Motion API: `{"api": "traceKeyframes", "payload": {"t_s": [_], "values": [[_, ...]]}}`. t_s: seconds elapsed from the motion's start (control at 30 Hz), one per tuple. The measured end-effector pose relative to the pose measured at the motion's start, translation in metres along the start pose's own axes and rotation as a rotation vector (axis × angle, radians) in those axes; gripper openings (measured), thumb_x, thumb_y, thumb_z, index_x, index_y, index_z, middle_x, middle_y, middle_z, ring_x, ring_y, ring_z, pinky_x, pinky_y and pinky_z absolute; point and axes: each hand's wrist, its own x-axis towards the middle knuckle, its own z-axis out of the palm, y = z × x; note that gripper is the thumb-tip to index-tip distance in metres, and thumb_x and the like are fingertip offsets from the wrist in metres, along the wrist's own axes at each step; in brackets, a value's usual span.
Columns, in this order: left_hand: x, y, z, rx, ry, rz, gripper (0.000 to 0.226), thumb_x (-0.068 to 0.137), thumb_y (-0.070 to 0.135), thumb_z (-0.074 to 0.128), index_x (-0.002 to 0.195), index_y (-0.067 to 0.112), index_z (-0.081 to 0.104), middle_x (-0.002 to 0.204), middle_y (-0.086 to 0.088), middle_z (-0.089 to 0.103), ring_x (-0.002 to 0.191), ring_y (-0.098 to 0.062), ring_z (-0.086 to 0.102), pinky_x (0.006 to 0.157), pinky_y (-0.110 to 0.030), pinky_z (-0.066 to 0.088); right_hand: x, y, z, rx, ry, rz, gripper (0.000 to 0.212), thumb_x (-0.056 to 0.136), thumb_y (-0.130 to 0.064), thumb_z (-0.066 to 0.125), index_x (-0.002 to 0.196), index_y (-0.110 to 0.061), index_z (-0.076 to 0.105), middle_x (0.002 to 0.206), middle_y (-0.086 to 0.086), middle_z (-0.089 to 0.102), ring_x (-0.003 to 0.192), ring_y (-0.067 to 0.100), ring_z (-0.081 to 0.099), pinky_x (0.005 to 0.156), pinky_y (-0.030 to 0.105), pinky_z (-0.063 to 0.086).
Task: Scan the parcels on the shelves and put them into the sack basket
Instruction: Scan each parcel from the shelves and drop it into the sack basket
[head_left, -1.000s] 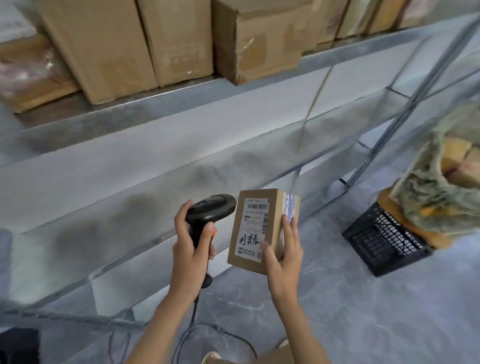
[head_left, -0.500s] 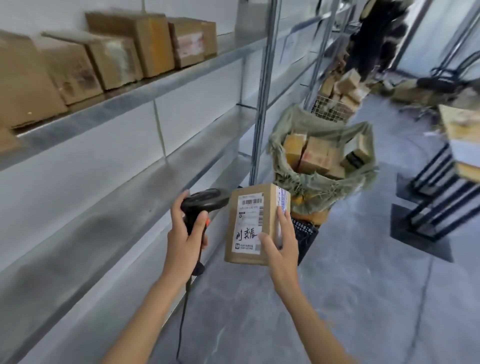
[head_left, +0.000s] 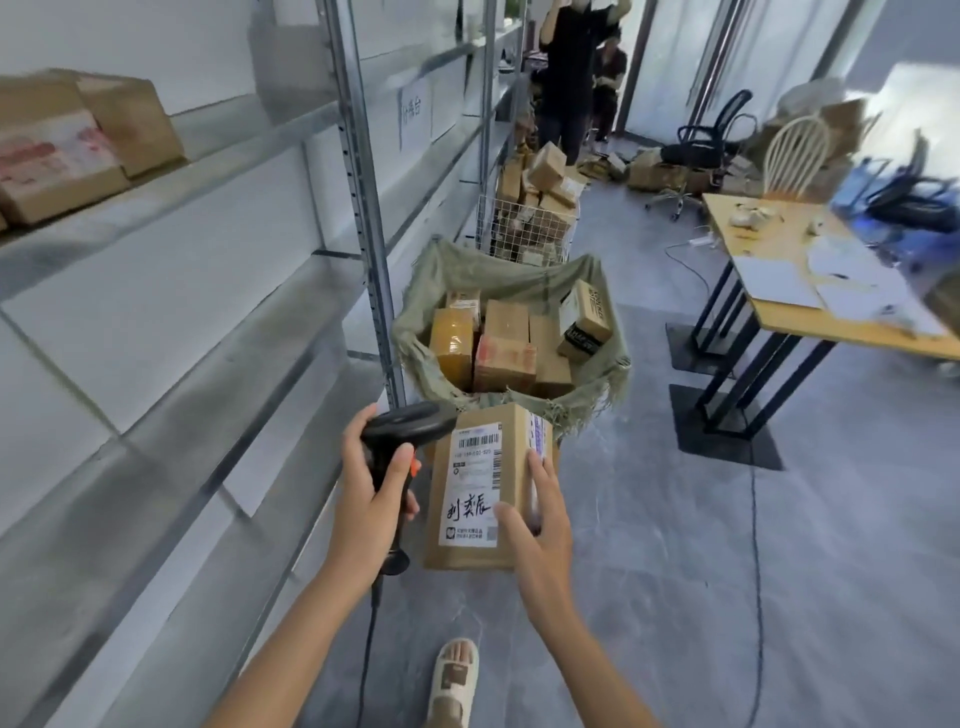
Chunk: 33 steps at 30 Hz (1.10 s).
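Left hand (head_left: 371, 512) wrapped around the handle of a black barcode scanner (head_left: 402, 434), grip clenched on it; the scanner head points right, its nose touching the upper left edge of the parcel (head_left: 480, 491). A cable (head_left: 366, 639) hangs from the scanner's base toward the floor. Right hand (head_left: 537, 525) grasps the parcel by its right side, thumb across the lower front face, fingers along the right edge. Parcel is a brown cardboard box held upright in the air, white shipping label facing the camera: barcode at the top, handwritten characters lower down. It sits in front of and just short of the sack basket (head_left: 608, 374), whose near rim shows right behind the parcel's top edge. The sack basket is lined with a greenish woven sack with frayed edges and already holds several cardboard boxes (head_left: 504, 358), packed close. It stands on the grey floor (head_left: 727, 545) beside the upright of the metal shelves (head_left: 171, 291) running along the left. Two more boxes (head_left: 67, 145) sit on an upper shelf, top left; the lower shelves near the hands are bare metal. Beyond the sack basket, a wire cart (head_left: 524, 234) heaped with boxes. Right side: a wooden tabletop (head_left: 779, 291) on black legs, papers scattered on it. One sandalled foot (head_left: 454, 680) at the bottom edge. Another person (head_left: 569, 78) stands at the far end of the aisle.
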Motion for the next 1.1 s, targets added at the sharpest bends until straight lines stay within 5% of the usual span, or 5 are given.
{"api": "traceKeyframes", "payload": {"t_s": [0.57, 0.77, 0.83, 0.9, 1.1], "values": [[0.236, -0.047, 0.105, -0.045, -0.188, -0.071, 0.043, 0.093, 0.050, 0.055, 0.122, 0.073, 0.032, 0.091, 0.011, 0.071, 0.057, -0.017, 0.067, 0.055, -0.027, 0.057, 0.234, 0.004, 0.019, -0.130, 0.250, 0.095, 0.068, 0.087, -0.034, 0.065, 0.145, -0.055, 0.036, 0.159, -0.023, 0.024, 0.138, 0.015, 0.038, 0.104, 0.051, 0.047], [0.282, -0.072, 0.175, -0.063, -0.208, -0.203, 0.046, 0.103, 0.034, 0.054, 0.142, 0.040, 0.033, 0.124, -0.004, 0.064, 0.109, -0.028, 0.069, 0.096, -0.040, 0.057, 0.305, 0.013, 0.013, -0.380, 0.376, 0.154, 0.072, 0.086, -0.048, 0.055, 0.150, -0.056, 0.022, 0.162, -0.027, 0.013, 0.134, 0.014, 0.026, 0.107, 0.044, 0.039], [0.296, -0.084, 0.198, -0.009, -0.213, -0.214, 0.050, 0.103, 0.034, 0.054, 0.148, 0.031, 0.032, 0.144, 0.001, 0.049, 0.129, -0.015, 0.051, 0.109, -0.022, 0.042, 0.329, 0.017, 0.011, -0.470, 0.400, 0.187, 0.071, 0.090, -0.047, 0.055, 0.152, -0.052, 0.019, 0.164, -0.022, 0.011, 0.137, 0.021, 0.024, 0.110, 0.052, 0.036], [0.310, -0.095, 0.220, 0.015, -0.222, -0.251, 0.051, 0.103, 0.033, 0.054, 0.150, 0.028, 0.032, 0.144, 0.007, 0.042, 0.132, -0.009, 0.041, 0.104, -0.008, 0.035, 0.351, 0.021, 0.008, -0.566, 0.416, 0.221, 0.071, 0.093, -0.049, 0.052, 0.154, -0.049, 0.015, 0.165, -0.018, 0.009, 0.142, 0.029, 0.020, 0.115, 0.055, 0.031], [0.334, -0.134, 0.275, 0.035, -0.284, -0.425, 0.053, 0.104, 0.034, 0.053, 0.151, 0.026, 0.030, 0.139, 0.009, 0.039, 0.126, -0.005, 0.037, 0.102, -0.023, 0.031, 0.393, 0.054, -0.004, -1.060, 0.244, 0.162, 0.064, 0.105, -0.027, 0.037, 0.161, -0.026, 0.005, 0.168, 0.006, -0.006, 0.151, 0.045, -0.011, 0.123, 0.058, 0.004]]}}
